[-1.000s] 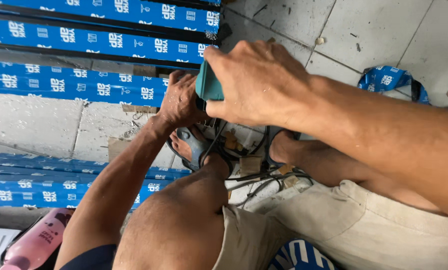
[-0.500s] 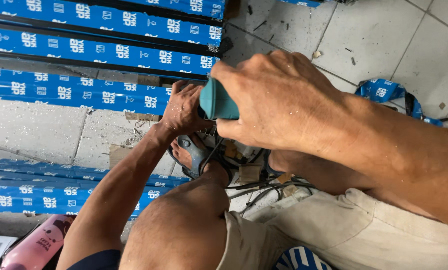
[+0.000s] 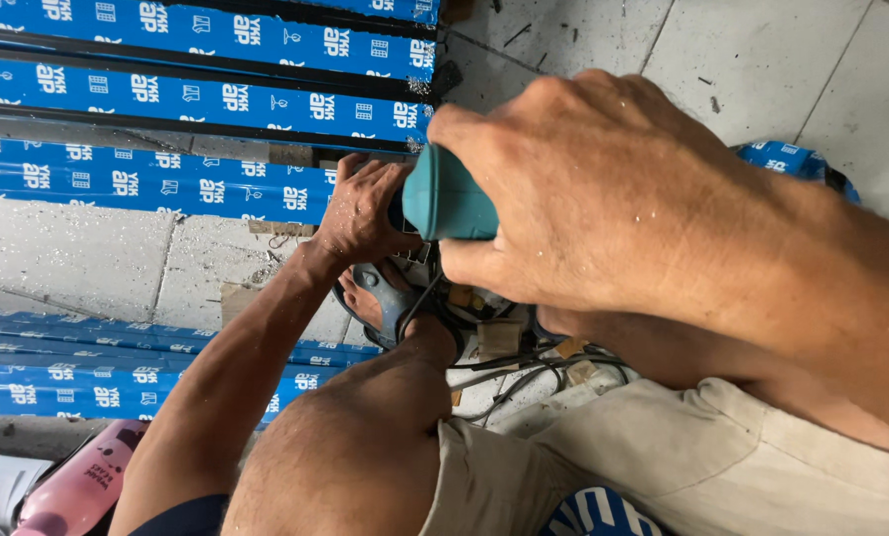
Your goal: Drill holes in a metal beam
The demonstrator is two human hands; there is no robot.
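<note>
Head view: a teal power tool (image 3: 447,196) was gripped by the right hand (image 3: 603,189), steadied by the left hand (image 3: 365,210). It was best kept square against the blue-wrapped bar (image 3: 166,189) at its end, feet clear.

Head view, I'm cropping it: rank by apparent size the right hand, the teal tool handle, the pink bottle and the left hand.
1. Right hand, nearest the camera, so enlarged.
2. Pink bottle and left hand look alike.
3. Teal tool handle, mostly covered.
</note>
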